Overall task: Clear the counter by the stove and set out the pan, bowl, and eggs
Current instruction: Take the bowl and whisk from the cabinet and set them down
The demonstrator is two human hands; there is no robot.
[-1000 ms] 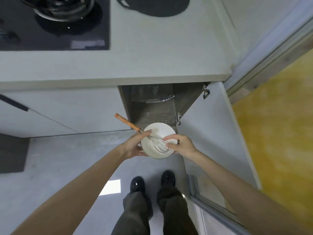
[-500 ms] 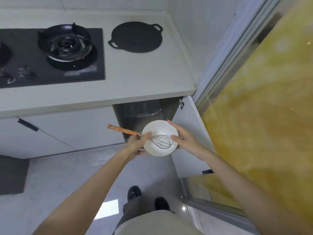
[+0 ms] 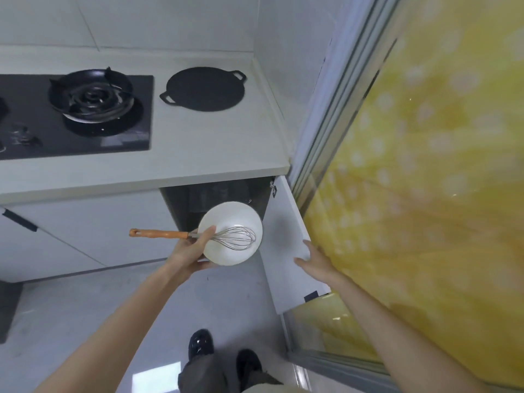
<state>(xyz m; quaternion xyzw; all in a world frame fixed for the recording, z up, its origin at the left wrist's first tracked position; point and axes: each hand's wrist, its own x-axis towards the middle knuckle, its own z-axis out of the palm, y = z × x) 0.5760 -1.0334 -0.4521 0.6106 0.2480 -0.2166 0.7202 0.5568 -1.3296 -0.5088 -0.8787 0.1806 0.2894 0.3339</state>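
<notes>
Bowl point(image 3: 226, 217), white, sits in my left hand point(image 3: 188, 255) just below the counter's point(image 3: 212, 143) front edge, thumb hooked over its rim and pinning the whisk point(image 3: 192, 235) (orange handle sticking out past the rim) that lies inside. My right hand point(image 3: 312, 260), fingers straight and holding nothing, touches the open cupboard door point(image 3: 286, 239) under the counter. On the counter, the black pan point(image 3: 202, 89) lies beside the stove point(image 3: 85, 114).
</notes>
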